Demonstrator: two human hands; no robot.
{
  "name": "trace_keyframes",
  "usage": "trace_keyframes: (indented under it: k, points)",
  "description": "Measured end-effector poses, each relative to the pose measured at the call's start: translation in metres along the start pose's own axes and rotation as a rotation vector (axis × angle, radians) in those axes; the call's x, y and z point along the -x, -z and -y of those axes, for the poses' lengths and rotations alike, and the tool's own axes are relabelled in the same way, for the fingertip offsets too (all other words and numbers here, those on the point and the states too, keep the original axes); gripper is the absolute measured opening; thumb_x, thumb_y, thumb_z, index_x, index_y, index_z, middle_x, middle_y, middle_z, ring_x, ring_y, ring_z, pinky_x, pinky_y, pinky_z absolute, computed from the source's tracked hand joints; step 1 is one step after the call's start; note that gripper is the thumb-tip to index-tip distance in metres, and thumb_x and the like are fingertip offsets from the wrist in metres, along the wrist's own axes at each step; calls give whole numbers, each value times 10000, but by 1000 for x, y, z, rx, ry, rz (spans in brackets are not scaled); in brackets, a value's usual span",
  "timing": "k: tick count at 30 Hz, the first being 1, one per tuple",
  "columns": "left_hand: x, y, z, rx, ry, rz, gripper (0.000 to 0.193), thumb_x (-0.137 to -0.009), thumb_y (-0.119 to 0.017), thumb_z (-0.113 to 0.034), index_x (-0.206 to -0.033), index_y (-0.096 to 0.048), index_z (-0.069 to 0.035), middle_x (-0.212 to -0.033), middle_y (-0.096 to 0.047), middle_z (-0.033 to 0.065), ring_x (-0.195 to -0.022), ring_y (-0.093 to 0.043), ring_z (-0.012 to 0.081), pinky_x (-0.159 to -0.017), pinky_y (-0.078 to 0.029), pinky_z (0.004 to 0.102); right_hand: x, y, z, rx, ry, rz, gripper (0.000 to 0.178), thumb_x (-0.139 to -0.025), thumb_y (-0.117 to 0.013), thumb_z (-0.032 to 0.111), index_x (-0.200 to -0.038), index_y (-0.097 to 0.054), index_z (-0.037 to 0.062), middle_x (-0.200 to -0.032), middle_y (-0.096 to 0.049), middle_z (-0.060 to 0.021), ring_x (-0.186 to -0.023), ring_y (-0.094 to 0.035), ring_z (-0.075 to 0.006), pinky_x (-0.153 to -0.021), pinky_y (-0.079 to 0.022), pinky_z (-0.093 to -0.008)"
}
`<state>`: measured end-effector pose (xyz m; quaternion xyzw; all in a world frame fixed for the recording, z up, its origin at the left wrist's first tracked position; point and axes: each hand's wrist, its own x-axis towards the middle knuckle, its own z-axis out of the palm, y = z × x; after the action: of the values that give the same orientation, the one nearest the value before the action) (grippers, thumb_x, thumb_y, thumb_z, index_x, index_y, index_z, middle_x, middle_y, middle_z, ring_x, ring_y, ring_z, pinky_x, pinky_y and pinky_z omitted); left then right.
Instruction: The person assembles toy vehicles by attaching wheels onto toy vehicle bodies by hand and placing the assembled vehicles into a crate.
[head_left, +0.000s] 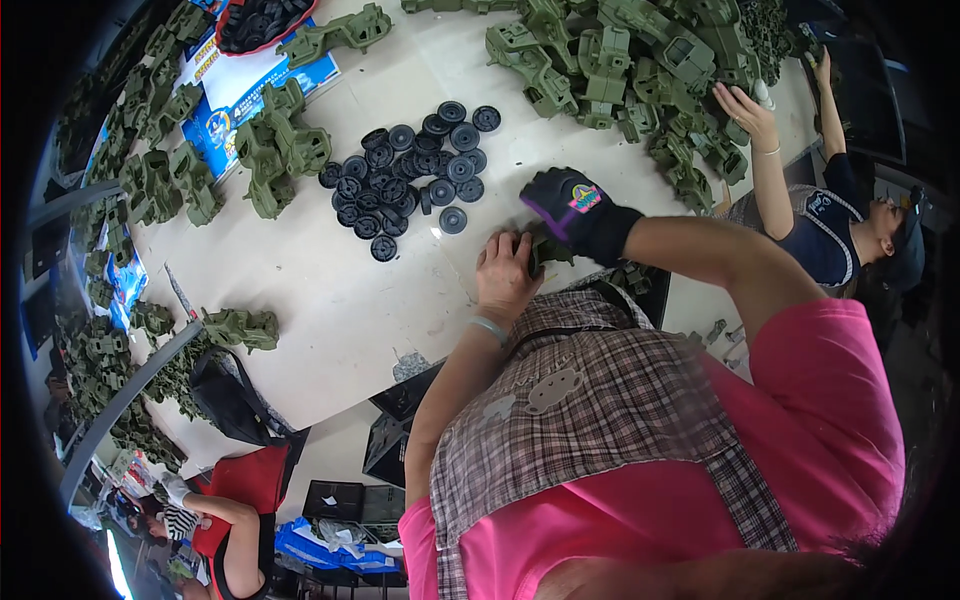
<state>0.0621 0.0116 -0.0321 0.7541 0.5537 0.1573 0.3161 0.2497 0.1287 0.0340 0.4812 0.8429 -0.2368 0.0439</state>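
Note:
At the table's near edge my bare left hand (507,272) curls its fingers against a dark green plastic toy vehicle body (553,250), mostly covered by my hands. My right hand (572,212), in a black and purple glove, presses on the same part from the other side; its fingertips are partly hidden. Just beyond my hands lies a loose heap of small black toy wheels (385,190), with one wheel (453,220) apart on its near side.
Green vehicle bodies (605,75) pile up at the far right, and more (285,140) stand at the left. A red-rimmed basket (222,45) holds black parts on blue printed sheets (215,125). A black bag (235,395) sits lower left. Co-workers (755,120) stand right and lower left.

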Motion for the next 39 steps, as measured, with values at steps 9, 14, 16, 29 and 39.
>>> trace_keyframes:
  k: [9, 14, 16, 29, 39]
  points:
    - [-5, 3, -1, -69, -31, -30, 671, -745, -878, -341, -1354, -682, -137, -1254, -621, 92, -1283, -595, 321, -1010, -547, 468, -11, -4, -13, -25, 131, 184, 506, -857, -728, 249, -1291, -644, 2, -1224, -688, -259, -1167, -648, -441, -1021, -526, -512]
    - [-7, 9, 0, -26, 39, 63, 694, -749, -891, -331, -1376, -672, -132, -1285, -591, 99, -1265, -573, 313, -1042, -508, 484, 3, -4, -1, -177, -210, -40, 412, -859, -754, 270, -1164, -647, 15, -1149, -687, -261, -1100, -657, -467, -961, -541, -507]
    - [-17, 28, -9, -62, 30, 157, 696, -766, -872, -286, -1415, -655, -159, -1368, -559, 110, -1341, -523, 329, -1110, -446, 525, 19, -42, -27, -198, -88, -313, 379, -874, -715, 272, -1141, -644, 13, -1122, -688, -263, -1068, -658, -472, -924, -544, -513]
    - [-25, 28, -16, -166, -154, 30, 953, -792, -661, 81, -1641, -439, -292, -1768, -190, 185, -1643, -128, 474, -1235, -130, 792, -80, -5, -37, -100, 222, -443, 648, -911, -692, 128, -1528, -515, 45, -1513, -544, -285, -1449, -504, -444, -1214, -427, -493]
    - [12, -16, -60, 819, 725, -294, 1147, -850, -880, -103, -1679, -95, -2, -1532, -367, 254, -1391, -451, 437, -1221, -376, 498, -55, -18, -54, -485, 147, -359, 353, -1008, -626, 136, -1351, -626, 55, -1033, -669, -122, -935, -657, -307, -870, -550, -404]
